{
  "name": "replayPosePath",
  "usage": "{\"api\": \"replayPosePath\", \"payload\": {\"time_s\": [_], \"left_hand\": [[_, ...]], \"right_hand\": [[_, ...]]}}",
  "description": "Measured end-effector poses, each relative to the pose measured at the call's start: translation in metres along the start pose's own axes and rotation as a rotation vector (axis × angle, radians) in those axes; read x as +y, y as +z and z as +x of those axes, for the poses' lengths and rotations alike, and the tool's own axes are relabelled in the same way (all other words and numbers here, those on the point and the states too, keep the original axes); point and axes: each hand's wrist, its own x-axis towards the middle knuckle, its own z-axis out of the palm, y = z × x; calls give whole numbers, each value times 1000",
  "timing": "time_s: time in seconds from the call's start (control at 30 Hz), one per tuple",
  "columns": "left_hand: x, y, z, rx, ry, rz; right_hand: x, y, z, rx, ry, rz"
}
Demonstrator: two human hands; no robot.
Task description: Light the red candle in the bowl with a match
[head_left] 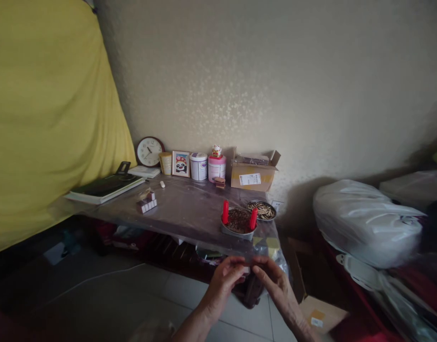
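Just past the front edge of the table, my left hand [226, 276] is closed around a small box with a pale end, which looks like a matchbox [246, 270]; fingers cover most of it. Close beside it, my right hand [273, 279] has thumb and fingers pinched together, and what they hold is hidden. Beyond my hands, two red candles [253, 218] stand upright in a round tin [238, 232] of dark grains. A dish of matchsticks [263, 210] sits behind that tin. Several small matchboxes [147, 204] are stacked to the left on the table.
Along the wall stand a clock [150, 151], a framed panda picture [181, 164], two lidded canisters [199, 166] and a cardboard box [253, 178]. A large book [104, 186] lies at left beside a yellow cloth [54, 104]. White plastic bags [364, 218] are piled at right.
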Motion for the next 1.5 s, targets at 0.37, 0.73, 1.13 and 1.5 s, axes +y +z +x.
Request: {"api": "replayPosePath", "payload": {"time_s": [0.37, 0.73, 1.13, 1.5], "left_hand": [[2, 5, 0, -17, -72, -205], [5, 5, -2, -53, -79, -226], [1, 2, -1, -29, -137, -232], [-1, 2, -1, -20, -143, -244]], "right_hand": [[11, -8, 9, 118, 143, 375], [13, -5, 5, 82, -109, -17], [6, -1, 4, 114, -108, 10], [3, -2, 4, 92, -95, 22]]}}
